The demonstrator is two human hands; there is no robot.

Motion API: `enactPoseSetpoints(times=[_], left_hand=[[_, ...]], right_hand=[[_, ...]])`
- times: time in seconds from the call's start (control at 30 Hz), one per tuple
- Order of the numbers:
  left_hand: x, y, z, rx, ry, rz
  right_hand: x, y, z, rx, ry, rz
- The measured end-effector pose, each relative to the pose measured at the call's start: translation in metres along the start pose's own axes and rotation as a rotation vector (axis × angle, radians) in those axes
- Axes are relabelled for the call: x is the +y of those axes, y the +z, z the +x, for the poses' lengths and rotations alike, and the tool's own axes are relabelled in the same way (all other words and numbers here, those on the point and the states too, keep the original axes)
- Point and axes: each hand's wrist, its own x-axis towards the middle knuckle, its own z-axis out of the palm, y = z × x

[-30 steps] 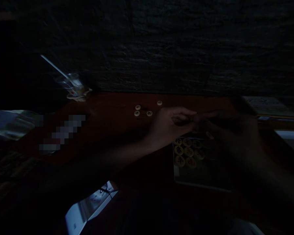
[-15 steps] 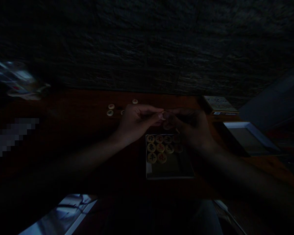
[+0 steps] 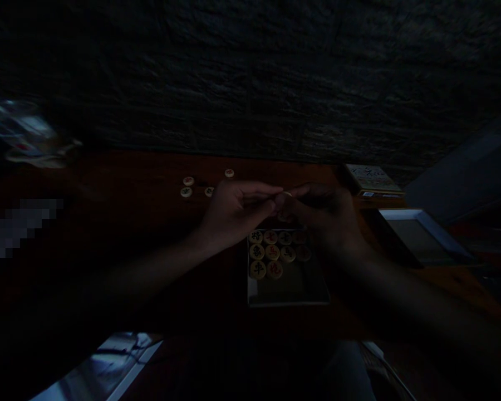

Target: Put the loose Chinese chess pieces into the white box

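My left hand [image 3: 237, 214] and my right hand [image 3: 332, 214] meet fingertip to fingertip above the far edge of a shallow box tray [image 3: 290, 289]. Both are closed in a pinch around a small Chinese chess piece [image 3: 288, 194]; only a sliver of its pale rim shows and its face is hidden. Rows of round Chinese chess pieces [image 3: 273, 253], marked in red or black, lie face up in the tray, some dimmed by the right hand's shadow. Beyond my left hand, several loose pieces [image 3: 186, 192] lie on the brown table [image 3: 142, 184].
A flat printed box [image 3: 371, 178] lies at the back right, with a pale-rimmed open box part [image 3: 426, 236] in front of it. A blurred clear container [image 3: 33, 133] stands far left. A dark stone wall [image 3: 250, 83] runs behind the table. The scene is very dim.
The fingers have shifted around the piece, and its pale rim now shows above the right fingertips. The pieces in the tray are as before. The view has moved slightly.
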Motion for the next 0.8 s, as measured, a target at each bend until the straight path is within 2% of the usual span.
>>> enactPoseSetpoints(times=[0.2, 0.33, 0.53, 0.8], left_hand=[[-0.0035, -0.0017, 0.0024, -0.06, 0.055, -0.005], [-0.0027, -0.0023, 0.0035, -0.007, -0.001, 0.004], [0.0022, -0.0008, 0.0022, 0.051, -0.129, -0.144], [0.0027, -0.0006, 0.0021, 0.041, -0.123, -0.1]], right_hand=[[-0.0012, 0.0018, 0.0014, -0.005, 0.026, 0.066], [0.0007, 0.0003, 0.002, -0.048, 0.02, 0.058], [-0.0016, -0.0002, 0.0005, -0.044, 0.011, -0.023], [-0.0016, 0.0014, 0.0005, -0.009, -0.044, -0.01]])
